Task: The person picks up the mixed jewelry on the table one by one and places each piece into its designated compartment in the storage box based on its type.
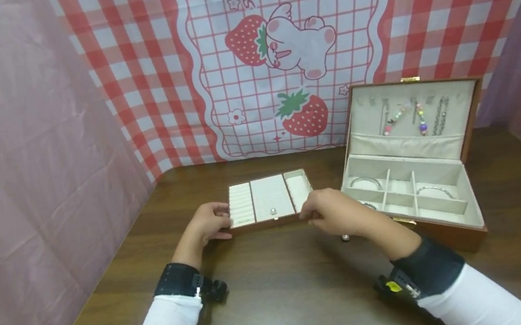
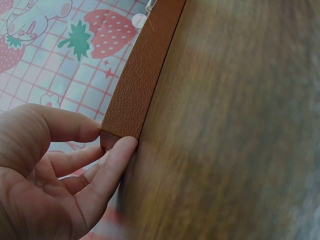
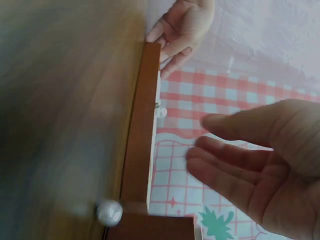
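A shallow jewelry tray (image 1: 271, 195) with a brown leather-look side and cream compartments lies on the table. My left hand (image 1: 208, 222) grips its left end. In the left wrist view, the fingers (image 2: 114, 165) pinch the corner of the brown side (image 2: 142, 75). Over the tray's front right corner, my right hand (image 1: 335, 213) hovers with thumb and fingers apart and nothing between them, as the right wrist view shows of that hand (image 3: 250, 160). A small round bead-like piece (image 1: 273, 211) sits at the front of the middle compartment.
To the right stands an open jewelry box (image 1: 458, 233). Bracelets (image 1: 366, 184) lie in its compartments, and beaded necklaces (image 1: 422, 122) hang inside its lid. A shiny ball (image 3: 109, 213) is by the box's front left corner. A strawberry-print cloth (image 1: 292, 38) hangs behind the table (image 1: 283, 306).
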The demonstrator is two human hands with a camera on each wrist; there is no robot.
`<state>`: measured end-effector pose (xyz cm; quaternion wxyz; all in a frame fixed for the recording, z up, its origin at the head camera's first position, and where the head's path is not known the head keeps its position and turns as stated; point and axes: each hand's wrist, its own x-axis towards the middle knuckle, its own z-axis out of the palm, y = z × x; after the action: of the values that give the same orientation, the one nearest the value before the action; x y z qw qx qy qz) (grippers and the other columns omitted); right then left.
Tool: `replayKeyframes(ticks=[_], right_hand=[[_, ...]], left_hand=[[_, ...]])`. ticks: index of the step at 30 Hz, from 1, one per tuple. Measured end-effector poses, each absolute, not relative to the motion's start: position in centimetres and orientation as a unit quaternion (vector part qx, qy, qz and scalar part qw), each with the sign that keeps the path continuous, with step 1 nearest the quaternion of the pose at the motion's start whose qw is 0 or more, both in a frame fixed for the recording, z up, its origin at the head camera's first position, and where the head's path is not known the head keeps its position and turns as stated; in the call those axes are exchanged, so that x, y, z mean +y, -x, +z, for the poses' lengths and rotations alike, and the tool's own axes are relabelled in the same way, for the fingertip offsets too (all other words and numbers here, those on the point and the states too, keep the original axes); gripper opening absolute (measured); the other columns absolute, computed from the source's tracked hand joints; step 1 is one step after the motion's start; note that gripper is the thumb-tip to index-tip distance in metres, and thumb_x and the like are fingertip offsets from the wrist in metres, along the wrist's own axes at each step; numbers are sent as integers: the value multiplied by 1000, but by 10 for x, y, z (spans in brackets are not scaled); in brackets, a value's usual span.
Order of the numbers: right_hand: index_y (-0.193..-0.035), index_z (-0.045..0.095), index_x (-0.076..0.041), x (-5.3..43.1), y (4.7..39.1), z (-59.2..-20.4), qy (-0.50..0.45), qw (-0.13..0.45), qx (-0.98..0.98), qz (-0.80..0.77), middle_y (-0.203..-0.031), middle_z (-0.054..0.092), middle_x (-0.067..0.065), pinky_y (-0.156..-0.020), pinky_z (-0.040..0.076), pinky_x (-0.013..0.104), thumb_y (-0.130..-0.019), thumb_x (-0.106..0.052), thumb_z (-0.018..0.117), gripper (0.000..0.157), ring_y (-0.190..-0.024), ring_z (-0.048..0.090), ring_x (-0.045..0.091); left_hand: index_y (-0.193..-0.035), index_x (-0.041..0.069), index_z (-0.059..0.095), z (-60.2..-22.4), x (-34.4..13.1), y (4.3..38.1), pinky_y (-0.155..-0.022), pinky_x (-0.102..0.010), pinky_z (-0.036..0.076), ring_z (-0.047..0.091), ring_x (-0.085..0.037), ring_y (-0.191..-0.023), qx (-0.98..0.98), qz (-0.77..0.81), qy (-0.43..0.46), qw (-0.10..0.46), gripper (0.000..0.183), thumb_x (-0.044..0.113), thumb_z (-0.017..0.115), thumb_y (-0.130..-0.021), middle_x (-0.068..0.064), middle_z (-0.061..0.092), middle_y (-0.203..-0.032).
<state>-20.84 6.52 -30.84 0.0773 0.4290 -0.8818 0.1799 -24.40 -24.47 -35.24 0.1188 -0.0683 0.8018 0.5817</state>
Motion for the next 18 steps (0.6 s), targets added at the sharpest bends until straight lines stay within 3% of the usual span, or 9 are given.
replayKeyframes(ticks=[3, 7, 14, 18], right_hand=[[-76, 71, -7, 78, 199, -312, -443, 63, -883, 139, -74, 65, -3, -64, 54, 30, -75, 7, 68, 14, -71, 63, 15], [-60, 55, -14, 89, 188, -316, -420, 60, -903, 70, -59, 51, -8, -48, 44, 28, -70, 7, 67, 26, -54, 48, 10], [-57, 45, -13, 94, 186, -323, -376, 60, -925, -6, -60, 52, 3, -47, 48, 41, -69, 10, 65, 33, -56, 56, 24], [-54, 40, -15, 97, 191, -327, -388, 54, -920, -1, -57, 47, -1, -46, 44, 36, -66, 11, 64, 38, -52, 47, 17]], left_hand=[[-140, -6, 43, -352, -245, 245, -73, -40, 60, 58, -31, -100, 803, 579, 68, 120, 56, -10, 59, -87, -28, 49, -129], [-140, -6, 43, -353, -244, 245, -73, -40, 60, 58, -30, -98, 803, 580, 67, 121, 56, -10, 59, -87, -27, 49, -128], [-140, -7, 42, -353, -244, 244, -73, -40, 60, 58, -29, -97, 803, 580, 64, 119, 56, -11, 59, -87, -27, 49, -127], [-140, -6, 43, -353, -244, 244, -72, -40, 60, 58, -29, -96, 802, 583, 65, 116, 57, -11, 59, -86, -26, 50, -126]])
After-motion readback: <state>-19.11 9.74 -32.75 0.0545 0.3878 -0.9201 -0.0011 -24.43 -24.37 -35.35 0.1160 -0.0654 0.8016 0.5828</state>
